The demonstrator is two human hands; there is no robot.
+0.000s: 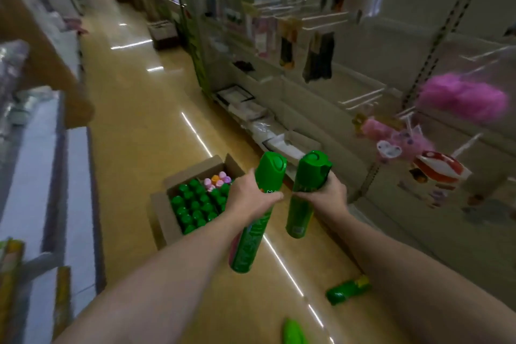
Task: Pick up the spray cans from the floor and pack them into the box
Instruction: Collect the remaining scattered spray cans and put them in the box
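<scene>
My left hand (250, 196) grips a tall green spray can (258, 215) around its upper half, holding it upright above the floor. Beside it, my right hand (326, 195) grips a second green spray can (303, 195), also upright. Both cans hang just to the right of an open cardboard box (160, 215) on the floor, which holds several green-capped cans (195, 204) and a few pink and orange caps at its far corner. Two more green cans lie on the floor nearer me, one on its side (347, 289) and one at the bottom edge (293, 332).
I stand in a shop aisle with a shiny tan floor (134, 109). Shelving (349, 70) with hanging goods, pink dusters (463, 98) and flat packs runs along the right. Shelves (42, 176) line the left. Another box (163, 33) sits farther down the aisle.
</scene>
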